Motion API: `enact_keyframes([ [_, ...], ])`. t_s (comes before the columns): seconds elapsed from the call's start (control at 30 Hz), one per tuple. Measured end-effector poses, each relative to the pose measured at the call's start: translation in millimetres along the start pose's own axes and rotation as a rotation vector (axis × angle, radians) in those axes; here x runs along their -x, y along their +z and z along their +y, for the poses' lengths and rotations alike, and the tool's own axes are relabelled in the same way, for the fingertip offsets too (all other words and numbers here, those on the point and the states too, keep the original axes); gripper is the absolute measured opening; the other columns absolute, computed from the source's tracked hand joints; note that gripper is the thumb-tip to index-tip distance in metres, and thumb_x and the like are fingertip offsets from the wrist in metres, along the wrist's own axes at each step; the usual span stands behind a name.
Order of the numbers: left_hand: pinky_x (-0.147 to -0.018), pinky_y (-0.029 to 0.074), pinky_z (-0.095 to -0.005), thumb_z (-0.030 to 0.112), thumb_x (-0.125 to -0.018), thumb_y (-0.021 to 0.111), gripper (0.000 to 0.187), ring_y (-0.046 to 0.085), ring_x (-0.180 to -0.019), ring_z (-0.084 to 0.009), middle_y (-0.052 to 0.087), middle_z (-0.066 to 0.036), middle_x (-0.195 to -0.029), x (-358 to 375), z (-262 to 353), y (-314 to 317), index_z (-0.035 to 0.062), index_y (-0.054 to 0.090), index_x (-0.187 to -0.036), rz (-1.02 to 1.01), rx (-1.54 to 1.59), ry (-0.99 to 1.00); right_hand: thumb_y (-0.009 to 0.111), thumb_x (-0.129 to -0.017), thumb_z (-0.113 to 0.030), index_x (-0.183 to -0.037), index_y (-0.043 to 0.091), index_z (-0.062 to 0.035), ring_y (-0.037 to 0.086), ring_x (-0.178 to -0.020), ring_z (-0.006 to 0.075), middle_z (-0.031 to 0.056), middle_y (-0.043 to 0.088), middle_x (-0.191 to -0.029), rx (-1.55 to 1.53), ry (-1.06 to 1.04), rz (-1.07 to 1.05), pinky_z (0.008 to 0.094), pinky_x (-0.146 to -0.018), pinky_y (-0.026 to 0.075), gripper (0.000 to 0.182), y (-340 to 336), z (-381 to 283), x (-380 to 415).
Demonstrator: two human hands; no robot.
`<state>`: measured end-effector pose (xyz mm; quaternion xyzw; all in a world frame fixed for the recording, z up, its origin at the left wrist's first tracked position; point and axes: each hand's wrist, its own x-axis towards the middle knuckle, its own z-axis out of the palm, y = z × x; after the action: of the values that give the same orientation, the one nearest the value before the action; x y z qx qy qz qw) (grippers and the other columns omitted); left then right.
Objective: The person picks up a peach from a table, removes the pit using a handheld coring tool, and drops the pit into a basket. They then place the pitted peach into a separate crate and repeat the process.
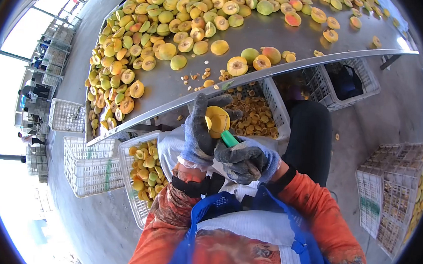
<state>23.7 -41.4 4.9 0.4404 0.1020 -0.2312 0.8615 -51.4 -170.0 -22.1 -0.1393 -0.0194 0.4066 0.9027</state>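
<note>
My left hand (199, 131), in a grey-blue work glove, is closed around a yellow peach half (217, 120) with its hollow side showing. In my right hand (243, 160), gloved the same way, is a green-handled pitting tool (229, 139). The tool's working end meets the near edge of the peach half, and its tip cannot be made out. Both hands are over my lap, just short of the metal table's (168, 88) raised edge. Loose pits (206, 73) and a cut peach half (237, 66) lie on the table beyond them.
Many halved peaches (155, 17) are heaped over the table's left and far side. Under its edge stands a crate of small cut pieces (256, 115). A crate of peach halves (146, 171) is by my left side. More white crates (93, 166) stand left, and stacked crates (387, 191) right.
</note>
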Motion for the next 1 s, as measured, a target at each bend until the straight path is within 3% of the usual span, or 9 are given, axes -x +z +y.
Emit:
enact_keyframes([
  [0.13,-0.067,0.055,-0.0298,0.045,-0.091,0.047,0.050,0.064,-0.076,-0.0153,0.065,-0.012,-0.097,-11.5,1.8,-19.7,-0.0001,0.054,-0.114,-0.004,-0.157,-0.013,0.067,-0.078,-0.019,-0.095,0.055,-0.0036,0.043,-0.038,0.0124,0.0029,0.049,-0.056,-0.001,0.029,0.018,0.0246,-0.037,0.036,0.026,-9.8,2.8,-8.5],
  [0.3,-0.059,0.056,-0.0333,0.043,-0.090,0.050,0.050,0.064,-0.075,-0.0217,0.064,-0.015,-0.100,-21.8,14.3,-43.6,-0.0010,0.053,-0.114,-0.087,0.146,-0.229,0.068,-0.074,-0.017,-0.089,0.056,0.0000,0.050,-0.039,0.0158,0.0079,0.054,-0.059,0.320,-0.170,0.119,0.0278,-0.037,0.041,0.026,-4.6,-17.1,-8.6],
  [0.4,-0.051,0.052,-0.0309,0.030,-0.087,0.054,0.045,0.064,-0.066,-0.0265,0.063,-0.015,-0.098,-4.6,48.5,-94.7,0.0068,0.049,-0.125,0.124,-0.167,0.045,0.069,-0.074,-0.017,-0.089,0.057,-0.0009,0.053,-0.042,0.0156,0.0063,0.054,-0.059,0.479,-0.063,0.327,0.0280,-0.038,0.042,0.025,-11.8,-46.2,11.4],
  [0.53,-0.072,0.054,-0.0261,-0.010,-0.073,0.058,0.050,0.060,-0.095,-0.0221,0.056,-0.014,-0.114,45.4,98.1,-233.5,0.0042,0.049,-0.121,0.527,-0.888,0.248,0.068,-0.075,-0.014,-0.087,0.056,-0.0011,0.054,-0.043,0.0150,0.0054,0.055,-0.060,0.553,-0.100,0.569,0.0274,-0.038,0.042,0.021,-46.2,-44.7,22.5],
  [0.57,-0.077,0.052,-0.0256,-0.011,-0.074,0.059,0.049,0.058,-0.097,-0.0192,0.057,-0.012,-0.113,49.9,103.4,-241.7,0.0028,0.049,-0.120,0.755,-0.981,0.176,0.068,-0.075,-0.014,-0.087,0.056,-0.0013,0.054,-0.043,0.0148,0.0054,0.055,-0.060,0.550,-0.102,0.579,0.0273,-0.038,0.043,0.021,-49.6,-45.6,24.3],
  [0.6,-0.079,0.051,-0.0259,-0.008,-0.076,0.061,0.046,0.058,-0.097,-0.0181,0.059,-0.012,-0.111,42.5,115.8,-254.9,0.0019,0.050,-0.119,0.653,-1.006,0.261,0.068,-0.076,-0.014,-0.086,0.057,-0.0014,0.054,-0.044,0.0146,0.0053,0.055,-0.060,0.550,-0.097,0.589,0.0272,-0.039,0.043,0.020,-53.1,-46.5,25.3],
  [0.8,-0.070,0.046,-0.0204,0.007,-0.080,0.067,0.040,0.058,-0.083,-0.0103,0.063,-0.006,-0.099,-94.1,83.4,-52.1,-0.0020,0.054,-0.117,0.150,-1.092,0.330,0.063,-0.080,-0.011,-0.088,0.056,-0.0018,0.053,-0.048,0.0138,0.0053,0.054,-0.061,0.594,-0.016,0.576,0.0277,-0.042,0.045,0.014,-62.3,-51.8,26.1],
  [0.83,-0.071,0.046,-0.0208,0.010,-0.079,0.069,0.047,0.058,-0.085,-0.0109,0.062,-0.009,-0.105,-114.4,69.9,-16.5,-0.0003,0.052,-0.121,0.131,-1.080,0.161,0.063,-0.080,-0.014,-0.088,0.056,-0.0024,0.053,-0.044,0.0140,0.0056,0.053,-0.058,0.580,-0.039,0.573,0.0278,-0.039,0.042,0.015,-63.8,-50.3,26.3],
  [1.0,-0.090,0.044,-0.0366,0.031,-0.070,0.070,0.063,0.058,-0.102,-0.0326,0.059,-0.017,-0.112,-175.3,12.9,53.9,0.0097,0.047,-0.125,-0.198,-2.020,0.200,0.062,-0.082,-0.022,-0.088,0.056,-0.0039,0.051,-0.039,0.0131,0.0058,0.053,-0.054,0.633,-0.050,0.596,0.0269,-0.036,0.038,0.020,-64.0,-46.7,28.0],
])
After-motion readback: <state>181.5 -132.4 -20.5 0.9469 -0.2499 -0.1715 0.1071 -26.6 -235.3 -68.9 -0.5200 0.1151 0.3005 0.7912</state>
